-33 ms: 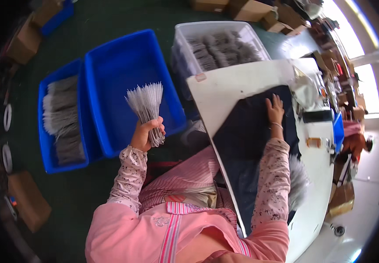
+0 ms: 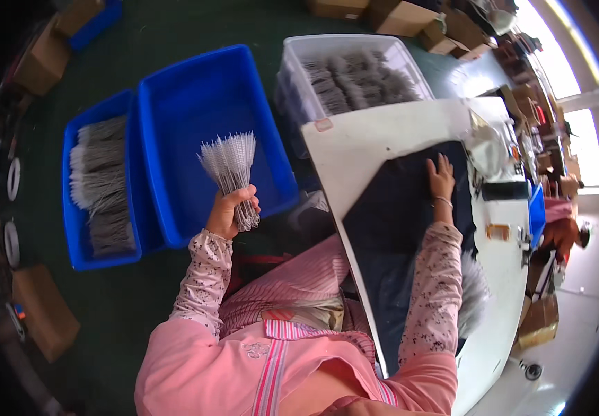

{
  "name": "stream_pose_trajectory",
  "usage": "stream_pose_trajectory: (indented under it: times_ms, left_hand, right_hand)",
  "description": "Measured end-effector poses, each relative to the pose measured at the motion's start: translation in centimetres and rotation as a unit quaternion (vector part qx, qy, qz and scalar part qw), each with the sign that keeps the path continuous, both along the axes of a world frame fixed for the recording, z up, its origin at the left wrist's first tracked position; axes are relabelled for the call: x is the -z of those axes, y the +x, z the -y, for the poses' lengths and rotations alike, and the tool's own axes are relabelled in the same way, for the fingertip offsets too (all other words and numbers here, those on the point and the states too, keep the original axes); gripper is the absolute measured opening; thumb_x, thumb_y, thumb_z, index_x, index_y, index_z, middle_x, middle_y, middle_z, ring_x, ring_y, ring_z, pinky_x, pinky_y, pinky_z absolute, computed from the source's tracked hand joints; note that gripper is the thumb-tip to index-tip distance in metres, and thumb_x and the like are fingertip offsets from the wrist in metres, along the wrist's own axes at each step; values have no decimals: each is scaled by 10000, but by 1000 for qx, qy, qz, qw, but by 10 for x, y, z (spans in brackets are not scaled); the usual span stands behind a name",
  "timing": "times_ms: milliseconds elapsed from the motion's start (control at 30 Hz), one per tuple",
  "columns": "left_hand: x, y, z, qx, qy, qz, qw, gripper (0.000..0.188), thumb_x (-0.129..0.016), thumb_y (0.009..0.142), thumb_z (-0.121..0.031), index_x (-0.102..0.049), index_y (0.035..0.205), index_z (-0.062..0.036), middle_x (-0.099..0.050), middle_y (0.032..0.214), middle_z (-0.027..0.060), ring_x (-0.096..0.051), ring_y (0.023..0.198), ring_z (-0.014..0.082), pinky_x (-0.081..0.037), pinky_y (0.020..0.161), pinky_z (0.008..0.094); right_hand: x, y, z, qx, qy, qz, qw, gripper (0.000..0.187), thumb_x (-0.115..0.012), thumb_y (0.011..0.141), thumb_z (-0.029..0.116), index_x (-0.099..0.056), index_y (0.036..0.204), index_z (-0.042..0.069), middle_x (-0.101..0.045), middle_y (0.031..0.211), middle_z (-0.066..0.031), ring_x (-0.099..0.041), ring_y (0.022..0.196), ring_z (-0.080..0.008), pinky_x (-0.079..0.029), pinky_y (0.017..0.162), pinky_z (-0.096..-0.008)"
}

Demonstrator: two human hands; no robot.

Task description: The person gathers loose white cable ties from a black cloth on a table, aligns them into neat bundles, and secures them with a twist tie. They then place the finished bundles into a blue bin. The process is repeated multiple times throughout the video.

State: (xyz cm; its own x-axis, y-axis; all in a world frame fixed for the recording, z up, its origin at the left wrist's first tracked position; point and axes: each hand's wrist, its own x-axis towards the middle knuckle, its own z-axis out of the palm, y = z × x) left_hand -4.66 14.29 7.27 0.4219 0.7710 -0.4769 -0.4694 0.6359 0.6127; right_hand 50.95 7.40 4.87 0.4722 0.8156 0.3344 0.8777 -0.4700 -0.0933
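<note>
My left hand (image 2: pixel 228 210) is closed around a bundle of thin wire brushes (image 2: pixel 228 163), held upright with pale bristles fanning out above the fist and wire loops below it. The bundle is in front of the near side of an open blue bin (image 2: pixel 195 83), with no brushes visible inside. On the white table (image 2: pixel 355 149), my right hand (image 2: pixel 441 177) lies flat with fingers stretched out on a dark cloth (image 2: pixel 389 215). Beside my right forearm, partly hidden by it, is a pale bristly bunch (image 2: pixel 474 295).
A second blue bin (image 2: pixel 77 239) at the left holds stacked bundles of brushes (image 2: pixel 102 163). Behind the table stands a translucent tub (image 2: pixel 306 48) with more brushes. Cardboard boxes (image 2: pixel 43 312) stand around the floor. Another person (image 2: pixel 566 232) is at the far right.
The view has shifted slightly, so the bins and table appear a little further right. Both hands keep the same pose, and the bundle stays in my left hand.
</note>
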Motion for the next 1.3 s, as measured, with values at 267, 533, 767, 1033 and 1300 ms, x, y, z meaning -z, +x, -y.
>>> stream_pose_trajectory:
  times_ms: [267,533,767,1033,1300]
  left_hand:
    - [83,-8,-72,-99,-35,-180,978,244,-701,694,-59,-552,877,3,-558,642,83,-572,489,195,-508,444,343]
    - [208,24,-232,-70,41,-593,801,594,-735,646,-113,-446,1143,38,-589,1079,291,-564,1028,454,-463,899,431]
    - [282,49,-352,-38,7,-723,690,658,-747,689,-235,-374,1179,-2,-600,1061,279,-596,1007,422,-478,895,464]
    - [354,83,-410,-63,-20,-753,655,863,-766,646,-481,-353,1226,7,-449,1268,242,-469,1171,410,-412,945,500]
    - [380,82,-417,65,75,-767,634,1197,-746,583,-592,-130,1411,15,-314,1383,249,-233,1339,375,-273,1050,505]
  right_hand:
    - [-81,-200,-105,-397,-55,-44,915,564,-664,797,364,-530,1248,53,-517,1312,-115,-361,1311,-331,-191,1083,-527]
    - [-60,-241,-162,-497,-140,-71,853,513,-566,808,495,-574,1051,43,-563,896,-97,-510,852,-289,-353,830,-425]
    - [-65,-241,-177,-511,-160,-96,839,541,-621,760,508,-568,1043,50,-560,864,-75,-506,764,-262,-355,782,-416]
    - [-59,-239,-182,-499,-186,-139,835,641,-640,666,612,-613,983,56,-561,846,-61,-494,718,-223,-355,760,-405]
    - [-58,-238,-182,-480,-195,-145,843,636,-648,668,600,-607,997,58,-564,849,-63,-500,716,-230,-360,744,-399]
